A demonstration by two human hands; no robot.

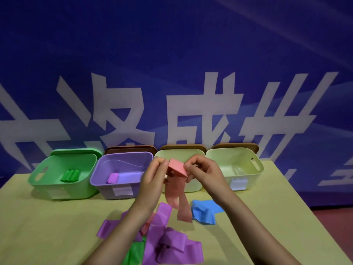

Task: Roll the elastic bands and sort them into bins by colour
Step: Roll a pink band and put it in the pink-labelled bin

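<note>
My left hand (153,180) and my right hand (205,174) hold a pink elastic band (176,185) up between them above the table. Each hand pinches one end of its partly rolled top, and two loose tails hang down. Behind stand a green bin (47,180) with green rolls (70,175), a purple bin (101,180) with a purple roll (112,178), and two pale yellow bins (193,186) (254,175). Loose purple bands (168,240), a blue band (203,211) and a green band (133,253) lie on the table near me.
The yellow-green table (47,226) ends at the right, where a dark red floor (334,222) shows. A blue banner with white characters (172,73) hangs right behind the bins. Brown lids (131,149) stand behind three bins, a green lid behind the green one.
</note>
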